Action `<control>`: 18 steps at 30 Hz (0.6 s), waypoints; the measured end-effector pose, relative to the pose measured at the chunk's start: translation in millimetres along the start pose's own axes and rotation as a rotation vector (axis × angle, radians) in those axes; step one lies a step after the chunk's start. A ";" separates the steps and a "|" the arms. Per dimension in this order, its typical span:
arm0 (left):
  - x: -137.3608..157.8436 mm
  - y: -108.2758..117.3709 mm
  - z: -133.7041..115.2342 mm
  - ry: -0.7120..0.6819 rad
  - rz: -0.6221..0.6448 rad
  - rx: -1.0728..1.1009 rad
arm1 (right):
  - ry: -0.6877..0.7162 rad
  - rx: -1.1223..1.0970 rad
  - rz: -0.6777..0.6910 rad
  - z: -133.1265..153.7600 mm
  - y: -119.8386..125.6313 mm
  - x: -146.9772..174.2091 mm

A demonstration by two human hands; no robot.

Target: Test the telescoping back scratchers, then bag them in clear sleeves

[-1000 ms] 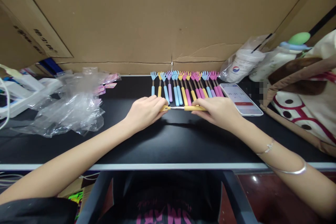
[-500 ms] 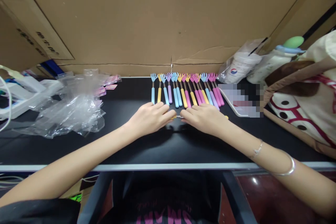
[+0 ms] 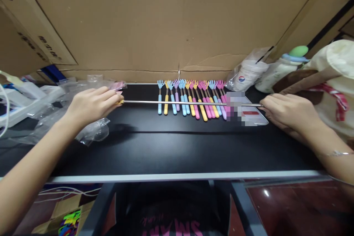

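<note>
A telescopic back scratcher (image 3: 171, 102) is stretched out long and level above the table, its thin metal rod spanning both hands. My left hand (image 3: 92, 105) is closed round its yellow end, of which only a bit shows. My right hand (image 3: 290, 112) grips the other end; the handle there is hidden by the fingers. Behind and below the rod lies a row of short back scratchers (image 3: 190, 99) with blue, yellow, purple and pink handles, their claw heads toward the cardboard.
Clear plastic bags (image 3: 95, 132) lie at left beside a white rack (image 3: 35, 105). On the right are a partly blurred phone (image 3: 256, 120), a bagged white cup (image 3: 250, 73), a bottle (image 3: 289, 68) and a cloth bag (image 3: 334, 96). Cardboard (image 3: 166, 22) walls the back.
My hands have moved far apart, left hand leftward and right hand rightward. The back scratcher between them has gone from collapsed to a long extended rod.
</note>
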State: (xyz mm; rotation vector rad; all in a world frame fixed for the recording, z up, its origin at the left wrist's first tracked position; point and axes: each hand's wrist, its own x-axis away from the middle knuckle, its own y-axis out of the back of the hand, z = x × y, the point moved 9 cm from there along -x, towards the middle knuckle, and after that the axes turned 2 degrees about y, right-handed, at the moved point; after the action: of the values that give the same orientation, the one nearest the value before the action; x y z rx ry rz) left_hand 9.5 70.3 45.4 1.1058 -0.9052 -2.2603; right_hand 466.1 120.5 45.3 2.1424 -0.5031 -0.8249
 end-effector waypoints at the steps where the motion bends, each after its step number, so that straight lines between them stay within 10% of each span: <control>1: 3.2 -0.1 1.3 -0.005 0.004 -0.003 | -0.004 -0.005 0.004 -2.9 -1.7 3.7; 18: 27.2 -4.0 41.4 -0.023 -0.033 -0.325 | 0.098 0.384 -0.161 -2.2 5.7 9.8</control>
State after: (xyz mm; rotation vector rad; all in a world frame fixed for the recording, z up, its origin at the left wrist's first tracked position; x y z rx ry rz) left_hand -40.2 70.2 47.6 0.9543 -0.5053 -2.3451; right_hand 474.1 112.4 47.0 2.5915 -0.4718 -0.7505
